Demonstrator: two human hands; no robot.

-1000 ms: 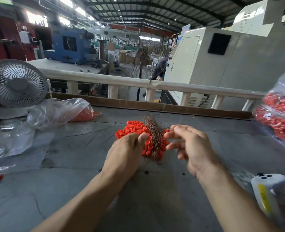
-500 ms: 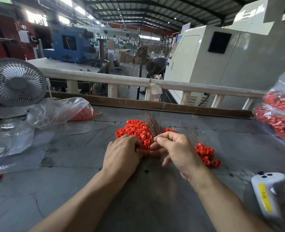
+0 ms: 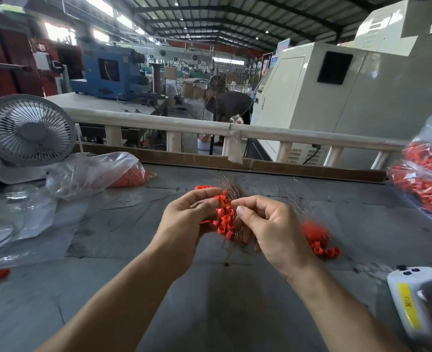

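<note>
While it's held over the grey tabletop (image 3: 222,295), the bunch of small red plastic caps on thin coppery wires (image 3: 224,219) is clutched by the left hand (image 3: 184,222), with the right hand (image 3: 273,229) pinching its wires (another red pile (image 3: 318,240) sits nearby).

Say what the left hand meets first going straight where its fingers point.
Red caps, which the left hand grips; just behind, probably the right hand, though depth is unclear.

On the counter (image 3: 210,308) I have the left hand (image 3: 184,224) and right hand (image 3: 276,229) facing each other, the bundle (image 3: 224,219) between them. A cap pile (image 3: 319,246) lies right of the right hand. Fan (image 3: 29,133) and left bag (image 3: 90,174) sit back left, right bag (image 3: 428,181) far right, controller (image 3: 413,303) front right, rail (image 3: 159,121) behind.
</note>
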